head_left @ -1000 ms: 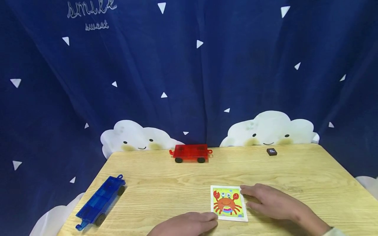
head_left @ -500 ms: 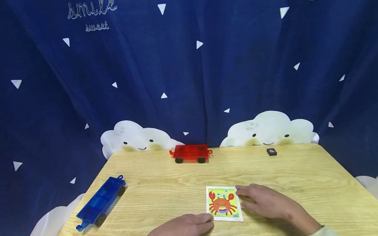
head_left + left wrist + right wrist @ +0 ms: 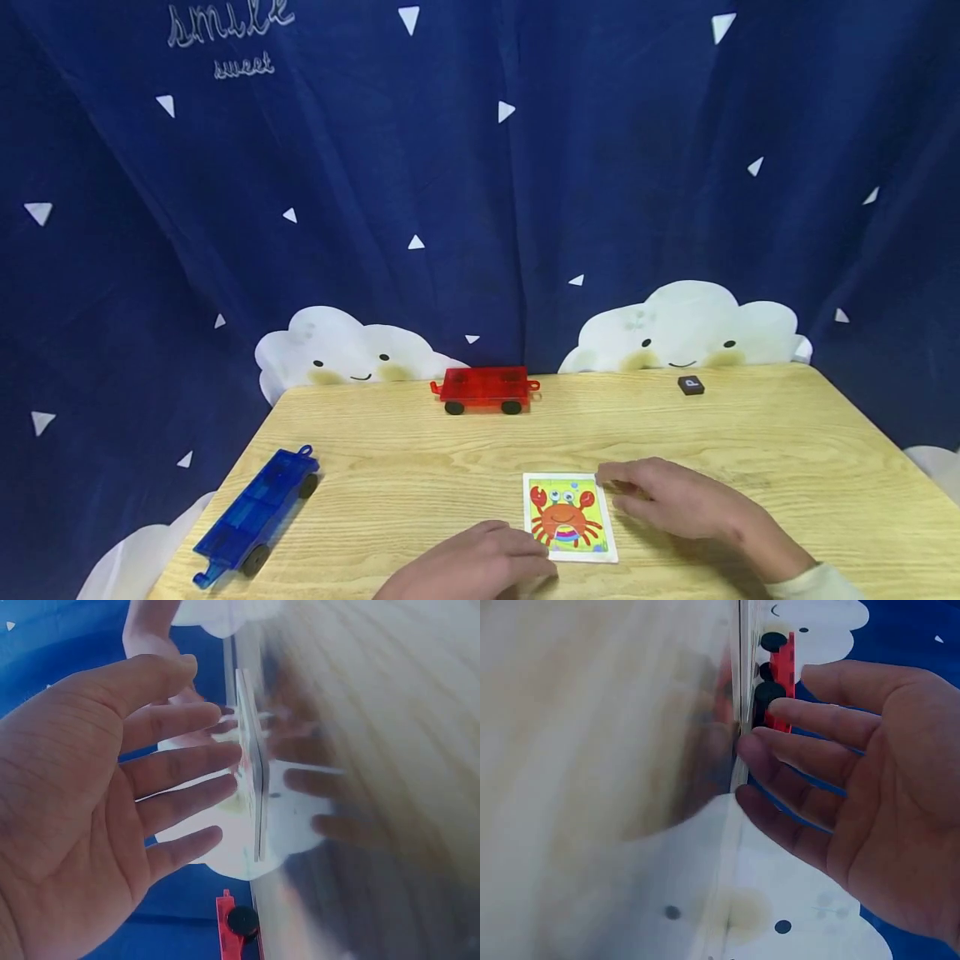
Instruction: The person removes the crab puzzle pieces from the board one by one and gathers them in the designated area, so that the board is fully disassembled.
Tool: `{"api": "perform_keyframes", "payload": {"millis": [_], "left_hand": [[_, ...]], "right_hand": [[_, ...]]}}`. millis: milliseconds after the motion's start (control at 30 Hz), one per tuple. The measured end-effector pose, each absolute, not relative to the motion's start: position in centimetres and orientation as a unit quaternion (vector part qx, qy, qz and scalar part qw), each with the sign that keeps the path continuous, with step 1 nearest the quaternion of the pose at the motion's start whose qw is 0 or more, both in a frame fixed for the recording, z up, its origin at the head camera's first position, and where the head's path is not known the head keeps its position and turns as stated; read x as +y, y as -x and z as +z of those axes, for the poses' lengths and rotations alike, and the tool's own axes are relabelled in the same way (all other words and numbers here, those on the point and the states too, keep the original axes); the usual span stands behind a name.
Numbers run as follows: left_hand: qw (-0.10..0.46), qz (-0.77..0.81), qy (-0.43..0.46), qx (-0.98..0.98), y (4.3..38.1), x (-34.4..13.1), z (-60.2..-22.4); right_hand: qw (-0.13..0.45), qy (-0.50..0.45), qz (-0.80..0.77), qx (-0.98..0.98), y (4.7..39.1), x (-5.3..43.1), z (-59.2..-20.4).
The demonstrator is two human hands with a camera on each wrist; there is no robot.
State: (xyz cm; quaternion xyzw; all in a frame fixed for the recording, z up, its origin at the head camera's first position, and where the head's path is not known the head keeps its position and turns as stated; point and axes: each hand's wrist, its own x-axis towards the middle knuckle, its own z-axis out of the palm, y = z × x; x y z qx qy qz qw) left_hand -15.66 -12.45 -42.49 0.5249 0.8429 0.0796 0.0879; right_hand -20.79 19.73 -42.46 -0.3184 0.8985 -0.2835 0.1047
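Observation:
A square picture card [image 3: 567,518] with a red crab on yellow lies flat on the wooden table; edge-on in the left wrist view, the card [image 3: 259,780] looks layered. Above its near left corner hovers my left hand [image 3: 472,560], whose loosely straight fingers hold nothing. In the left wrist view that hand [image 3: 82,787] shows its palm, fingertips close to the card. My right hand [image 3: 678,502] is by the card's upper right corner, fingers slightly bent, pinching nothing. Whether its fingertips touch the card [image 3: 742,682] is unclear, though the right hand [image 3: 900,780] looks relaxed.
A blue see-through toy wagon [image 3: 258,512] stands at the table's left side. Near the back edge are a red toy wagon [image 3: 486,386] and a small black square piece [image 3: 691,385] marked P. A dark blue curtain [image 3: 450,167] hangs behind the table [image 3: 390,467].
The card first slid a little left, both hands moving with it. Since then it has stayed put while my left hand rose off its corner and my right hand lifted slightly.

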Motion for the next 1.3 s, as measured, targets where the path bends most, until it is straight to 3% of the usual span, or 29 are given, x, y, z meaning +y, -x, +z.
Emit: {"api": "perform_keyframes", "payload": {"millis": [167, 433, 633, 900, 1300], "left_hand": [[0.076, 0.067, -0.527, 0.844, 16.0, -11.0, -42.4], [0.110, 0.028, -0.518, 0.848, 16.8, -8.2, -43.2], [0.099, -0.001, -0.491, 0.865, 17.0, -6.7, -43.5], [0.139, -0.015, -0.441, 0.886, 16.6, -5.6, -43.7], [0.159, -0.021, -0.431, 0.888, 16.8, -5.2, -44.0]], "right_hand": [[0.091, 0.325, -0.311, 0.889, 22.6, 19.5, -42.4], [0.080, 0.373, -0.298, 0.875, 25.4, 17.7, -42.7], [0.118, 0.397, -0.316, 0.854, 26.7, 16.5, -43.1], [0.180, 0.412, -0.381, 0.808, 27.2, 15.1, -43.8], [0.206, 0.390, -0.391, 0.808, 27.2, 13.9, -44.1]]}}
